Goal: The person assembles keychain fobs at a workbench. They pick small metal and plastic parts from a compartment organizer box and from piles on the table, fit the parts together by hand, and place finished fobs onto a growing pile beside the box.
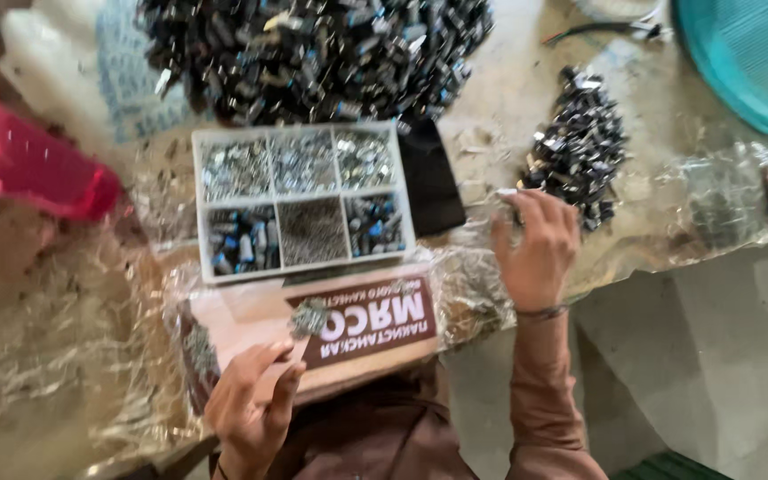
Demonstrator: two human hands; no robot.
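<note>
Small metal clip (309, 317) pinched in left hand (251, 404) fingers above cardboard (348, 333).

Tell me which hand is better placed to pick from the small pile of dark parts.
Right hand: its fingers already touch the small pile. The left hand sits low, away from it.

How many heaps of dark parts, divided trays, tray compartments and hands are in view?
Heaps of dark parts: 2, the large heap and the small heap
Divided tray: 1
Tray compartments: 6
Hands: 2, the left hand and the right hand
Total: 11
</note>
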